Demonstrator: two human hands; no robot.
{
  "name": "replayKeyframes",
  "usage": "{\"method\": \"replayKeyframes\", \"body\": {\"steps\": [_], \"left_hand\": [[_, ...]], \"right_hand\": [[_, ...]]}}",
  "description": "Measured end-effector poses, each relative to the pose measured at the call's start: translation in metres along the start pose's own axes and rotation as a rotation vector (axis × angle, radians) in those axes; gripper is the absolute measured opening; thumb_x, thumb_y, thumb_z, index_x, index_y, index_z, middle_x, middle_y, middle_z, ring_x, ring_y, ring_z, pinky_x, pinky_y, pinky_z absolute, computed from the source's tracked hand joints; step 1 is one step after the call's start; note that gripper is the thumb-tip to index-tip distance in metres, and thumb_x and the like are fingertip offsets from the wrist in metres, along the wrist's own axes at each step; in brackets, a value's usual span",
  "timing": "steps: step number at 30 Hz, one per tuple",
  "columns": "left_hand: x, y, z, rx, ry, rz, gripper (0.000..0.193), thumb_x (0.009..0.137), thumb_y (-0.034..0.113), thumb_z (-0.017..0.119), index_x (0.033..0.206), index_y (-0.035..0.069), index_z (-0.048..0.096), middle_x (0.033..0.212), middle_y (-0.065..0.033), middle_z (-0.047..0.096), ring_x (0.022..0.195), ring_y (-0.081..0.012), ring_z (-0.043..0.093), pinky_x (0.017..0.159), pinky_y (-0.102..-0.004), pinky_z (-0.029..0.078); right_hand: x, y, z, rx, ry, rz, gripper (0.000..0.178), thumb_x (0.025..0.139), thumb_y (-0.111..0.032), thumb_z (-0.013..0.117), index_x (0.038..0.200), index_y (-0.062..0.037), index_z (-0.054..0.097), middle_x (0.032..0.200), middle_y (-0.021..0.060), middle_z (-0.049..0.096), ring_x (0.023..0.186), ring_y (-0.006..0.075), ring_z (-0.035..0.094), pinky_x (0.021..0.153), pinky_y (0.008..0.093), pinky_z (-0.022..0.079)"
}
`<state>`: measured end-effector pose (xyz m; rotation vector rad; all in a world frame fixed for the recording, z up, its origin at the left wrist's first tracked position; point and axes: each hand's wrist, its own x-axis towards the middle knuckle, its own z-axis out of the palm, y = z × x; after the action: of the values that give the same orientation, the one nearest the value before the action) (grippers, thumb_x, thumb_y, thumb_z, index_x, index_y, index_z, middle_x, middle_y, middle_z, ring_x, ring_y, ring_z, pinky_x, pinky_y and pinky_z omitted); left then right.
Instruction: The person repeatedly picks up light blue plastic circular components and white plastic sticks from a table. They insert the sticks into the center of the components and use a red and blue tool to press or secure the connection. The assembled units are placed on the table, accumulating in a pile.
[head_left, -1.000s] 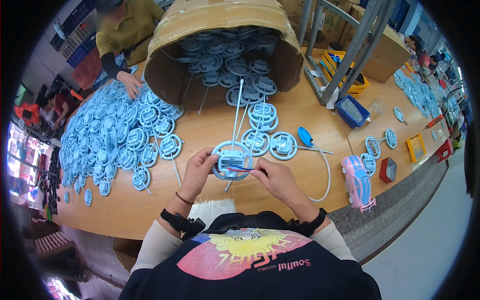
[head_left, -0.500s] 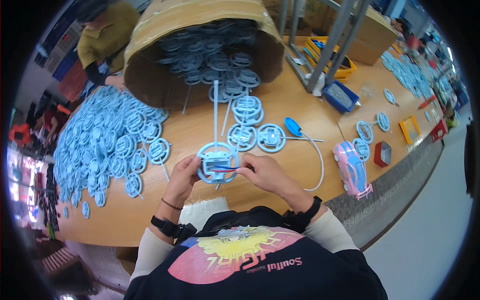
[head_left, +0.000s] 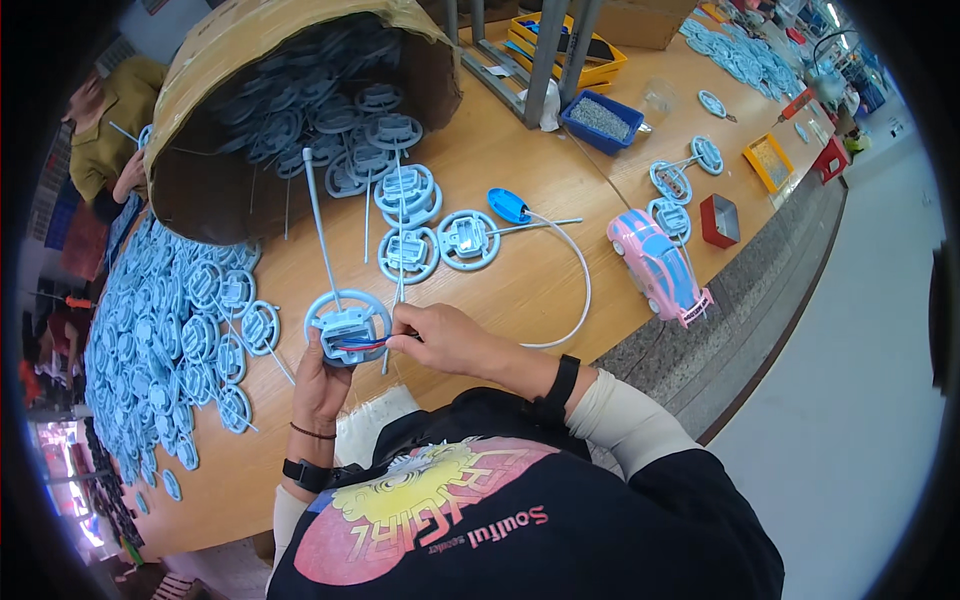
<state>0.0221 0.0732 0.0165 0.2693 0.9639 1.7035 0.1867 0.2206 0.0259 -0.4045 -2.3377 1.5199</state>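
Note:
My left hand (head_left: 319, 388) is closed on the lower left rim of a light-blue toy steering wheel (head_left: 322, 304), which it holds above the table near my body. A long rod (head_left: 318, 210) sticks out from the wheel toward the carton. My right hand (head_left: 440, 338) pinches thin red and blue wires (head_left: 372, 345) at the wheel's right side; their ends are hidden by my fingers. Just beyond, more light-blue wheels lie on the table, one (head_left: 408, 256) beside another (head_left: 468, 240). A blue oval piece (head_left: 509, 206) with a white cable (head_left: 588, 290) rests to their right.
A large carton (head_left: 190, 75) lies on its side, full of wheels. A wheel heap (head_left: 150, 340) covers the left table. To the right are a pink toy car (head_left: 660, 265), a blue bin (head_left: 602, 123), a red box (head_left: 720, 222) and a metal stand (head_left: 545, 70). Another person (head_left: 120, 120) stands far left.
The view has turned right, so the scene sits further left. The wheel is tilted more in my left hand, with its rod leaning left. My right hand still pinches the wires.

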Motion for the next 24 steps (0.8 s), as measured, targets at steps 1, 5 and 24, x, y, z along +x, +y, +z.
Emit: {"method": "replayKeyframes", "body": {"steps": [1, 5, 24], "left_hand": [[0.0, -0.001, 0.0, -0.034, 0.043, 0.001, 0.041, 0.092, 0.038, 0.042, 0.118, 0.007, 0.047, 0.117, -0.0105, 0.054, 0.106, -0.0219, 0.054, 0.091, -0.0374, 0.044], [0.012, -0.007, -0.009, -0.142, 0.182, -0.016, 0.04, 0.09, 0.038, 0.045, 0.116, 0.008, 0.048, 0.116, -0.0096, 0.054, 0.106, -0.0216, 0.054, 0.091, -0.0373, 0.044], [0.043, 0.091, -0.109, -0.562, 0.089, 0.446, 0.057, 0.088, 0.042, 0.047, 0.124, -0.001, 0.04, 0.127, -0.019, 0.045, 0.116, -0.0295, 0.045, 0.098, -0.0403, 0.039]], "right_hand": [[0.001, 0.001, 0.001, 0.007, 0.011, 0.002, 0.02, 0.081, -0.022, 0.059, 0.082, -0.0035, 0.051, 0.069, 0.0133, 0.06, 0.064, 0.0321, 0.058, 0.057, 0.0396, 0.043], [0.005, 0.008, 0.011, -0.012, 0.061, 0.008, 0.02, 0.081, -0.021, 0.059, 0.082, -0.0029, 0.05, 0.071, 0.0146, 0.06, 0.065, 0.0328, 0.059, 0.058, 0.0403, 0.044], [-0.005, 0.03, -0.013, 0.022, 0.134, 0.204, 0.023, 0.081, -0.023, 0.061, 0.081, -0.0023, 0.053, 0.067, 0.012, 0.059, 0.059, 0.0229, 0.058, 0.054, 0.0335, 0.043]]}}
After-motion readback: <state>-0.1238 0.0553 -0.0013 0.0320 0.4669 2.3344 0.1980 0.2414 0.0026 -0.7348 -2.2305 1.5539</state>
